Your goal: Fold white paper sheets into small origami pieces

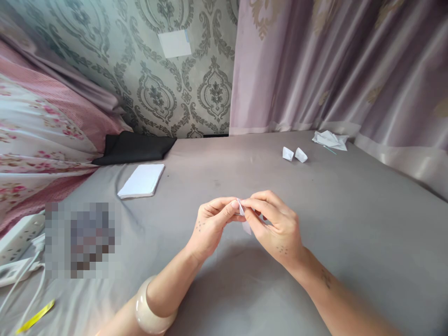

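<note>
A small folded piece of white paper (247,227) is pinched between both hands above the grey sheet. My left hand (217,219) grips its left side, thumb on top and fingers behind. From the other side my right hand (275,219) closes its thumb and fingertips on the paper. Much of the paper is hidden by the fingers, so its full shape cannot be made out. Farther back on the sheet stand two small folded white paper shapes, one (288,154) just left of the other (301,155).
A stack of white paper (142,180) lies at left, before a folded black cloth (136,147). Loose folded papers (330,139) rest at far right by the curtain (297,65). Power strips (21,233) with cables and a yellow strip (35,317) are at the left edge.
</note>
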The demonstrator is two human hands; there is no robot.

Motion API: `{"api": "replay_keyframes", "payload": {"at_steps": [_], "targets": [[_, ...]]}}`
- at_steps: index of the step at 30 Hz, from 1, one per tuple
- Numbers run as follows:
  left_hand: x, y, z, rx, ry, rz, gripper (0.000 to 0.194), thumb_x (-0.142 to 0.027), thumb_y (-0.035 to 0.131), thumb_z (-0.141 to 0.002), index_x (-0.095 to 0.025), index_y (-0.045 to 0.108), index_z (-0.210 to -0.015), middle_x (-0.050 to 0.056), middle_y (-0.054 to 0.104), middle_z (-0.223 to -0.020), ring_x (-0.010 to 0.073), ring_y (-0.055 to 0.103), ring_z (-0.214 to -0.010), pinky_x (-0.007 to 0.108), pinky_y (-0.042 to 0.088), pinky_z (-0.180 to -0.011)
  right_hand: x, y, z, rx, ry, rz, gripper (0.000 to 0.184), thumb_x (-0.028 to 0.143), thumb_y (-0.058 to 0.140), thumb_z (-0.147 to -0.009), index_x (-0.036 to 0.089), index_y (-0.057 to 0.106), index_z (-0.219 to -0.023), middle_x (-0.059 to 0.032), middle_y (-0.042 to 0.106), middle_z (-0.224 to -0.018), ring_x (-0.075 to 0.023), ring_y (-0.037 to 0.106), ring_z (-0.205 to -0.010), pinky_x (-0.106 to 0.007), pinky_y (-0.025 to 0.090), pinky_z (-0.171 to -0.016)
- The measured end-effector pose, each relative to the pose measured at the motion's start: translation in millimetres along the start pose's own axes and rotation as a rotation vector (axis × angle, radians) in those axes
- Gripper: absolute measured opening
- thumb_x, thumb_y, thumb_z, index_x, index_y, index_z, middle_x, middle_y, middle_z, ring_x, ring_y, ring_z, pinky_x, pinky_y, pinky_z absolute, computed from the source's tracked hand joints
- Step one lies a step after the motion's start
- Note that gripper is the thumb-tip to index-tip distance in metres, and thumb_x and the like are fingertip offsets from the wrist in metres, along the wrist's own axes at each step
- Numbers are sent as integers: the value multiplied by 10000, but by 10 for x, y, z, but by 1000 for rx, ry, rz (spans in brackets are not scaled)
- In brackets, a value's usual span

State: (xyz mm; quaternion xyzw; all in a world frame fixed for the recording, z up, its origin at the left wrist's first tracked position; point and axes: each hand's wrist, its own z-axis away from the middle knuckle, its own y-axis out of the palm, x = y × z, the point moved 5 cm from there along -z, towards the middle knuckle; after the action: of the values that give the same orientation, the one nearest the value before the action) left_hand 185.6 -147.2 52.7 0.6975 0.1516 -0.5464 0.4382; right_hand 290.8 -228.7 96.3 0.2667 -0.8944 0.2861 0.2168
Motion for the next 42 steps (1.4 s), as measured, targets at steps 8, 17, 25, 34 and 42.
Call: {"api": "replay_keyframes", "payload": {"at_steps": [8, 17, 25, 34, 42], "targets": [[-8, -60, -28, -10, -4, -13, 159, -301, 706, -796, -152, 747, -835, 38, 695, -767, 148, 646, -756, 315, 575, -749, 23, -10, 19, 87, -129, 163, 301, 72, 523, -878, 253, 665, -1072, -30, 647, -884, -109, 596, -705, -240, 477, -620], [-31, -130, -52, -14, -51, -48, 193, -326, 714, -787, -150, 749, -857, 53, 712, -805, 147, 654, -752, 281, 565, -719, 125, 13, -6, 233, -275, 436, 342, 68, 442, -911, 222, 611, -1166, -47, 654, -914, -138, 570, -731, -271, 436, -610], [26, -196, -106, 15, -102, -17, 182, -307, 716, -788, -149, 757, -869, 64, 726, -807, 116, 646, -685, 229, 559, -647, 125, 80, 22, 402, -293, 558, 335, 64, 411, -915, 168, 596, -1174, -72, 640, -1024, -177, 548, -787, -323, 455, -667], [26, -189, -103, 11, -123, -27, 180, -296, 721, -786, -144, 759, -875, 66, 719, -805, 122, 647, -725, 212, 557, -631, 143, 77, 25, 421, -294, 527, 299, 45, 396, -896, 146, 622, -1062, -89, 630, -993, -181, 559, -773, -324, 459, -676], [63, -217, -113, -46, -128, -42, 183, -313, 754, -747, -141, 751, -809, 46, 708, -776, 128, 651, -728, 227, 550, -664, 117, 129, 61, 436, -292, 591, 319, 21, 386, -890, 148, 617, -1069, -70, 633, -988, -167, 526, -733, -321, 447, -648]]}}
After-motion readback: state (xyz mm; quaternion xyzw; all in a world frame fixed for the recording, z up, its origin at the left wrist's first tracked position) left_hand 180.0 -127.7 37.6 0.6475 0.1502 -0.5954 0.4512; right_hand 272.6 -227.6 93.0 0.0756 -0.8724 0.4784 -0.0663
